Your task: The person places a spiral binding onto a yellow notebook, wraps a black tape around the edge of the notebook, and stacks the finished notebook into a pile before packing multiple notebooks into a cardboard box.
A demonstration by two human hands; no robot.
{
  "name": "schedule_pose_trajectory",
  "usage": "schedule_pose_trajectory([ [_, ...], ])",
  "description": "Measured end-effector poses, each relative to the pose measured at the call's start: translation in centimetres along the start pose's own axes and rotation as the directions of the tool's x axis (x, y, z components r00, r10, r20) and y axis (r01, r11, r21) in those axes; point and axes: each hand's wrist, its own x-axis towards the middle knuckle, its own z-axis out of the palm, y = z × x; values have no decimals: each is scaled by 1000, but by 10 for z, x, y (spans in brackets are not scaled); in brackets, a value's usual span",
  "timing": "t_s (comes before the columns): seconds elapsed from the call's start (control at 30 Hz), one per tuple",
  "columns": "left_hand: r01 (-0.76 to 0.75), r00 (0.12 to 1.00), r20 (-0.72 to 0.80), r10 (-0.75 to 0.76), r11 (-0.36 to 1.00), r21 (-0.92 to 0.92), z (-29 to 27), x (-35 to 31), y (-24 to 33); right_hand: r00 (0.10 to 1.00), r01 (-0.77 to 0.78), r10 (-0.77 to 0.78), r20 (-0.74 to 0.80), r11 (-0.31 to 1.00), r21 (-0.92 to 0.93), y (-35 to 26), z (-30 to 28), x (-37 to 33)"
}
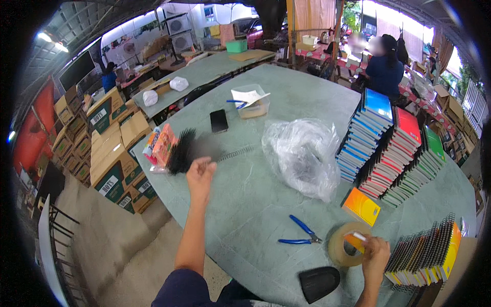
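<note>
My left hand (201, 174) is raised over the far left of the table, fingers pinched at one end of a thin black spiral binding coil (236, 153). Just beside it stands a bunch of black spiral coils (180, 153), partly blurred. My right hand (376, 253) is closed on a small orange piece with a white end (356, 241), whose kind I cannot make out. That piece overlaps a roll of clear tape (337, 248). Blue-handled cutting pliers (302, 235) lie left of the roll. Spiral-bound yellow notebooks (422, 256) stand in a row right of my right hand.
Stacks of blue (365, 130), red (396, 153) and green notebooks (419, 169) rise at the right. One orange notebook (361, 206) lies near a clear plastic bag (302, 158). A phone (219, 121), plastic tub (254, 108) and black holder (318, 283) also rest here. Cartons (115, 153) stand left.
</note>
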Motion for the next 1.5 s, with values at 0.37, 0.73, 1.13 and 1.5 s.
schedule_pose_trajectory([
  [0.37, 151, 554, 828, 87, 968, -202, 137, -133, 120, 979, -112, 75, 190, 975, 191, 1, 6, 31],
  [0.73, -246, 603, 726, 331, 943, -226, 167, -178, 141, 993, -100, 119, -19, 902, 421, -3, 17, 24],
  [1.13, -343, 402, 819, 408, 897, -278, 173, -159, 136, 998, -20, 39, -43, 926, 378, -5, 16, 22],
  [1.5, -296, 357, 874, 330, 927, -229, 167, -147, 149, 999, -33, 36, -23, 989, 142, -19, 20, 26],
])
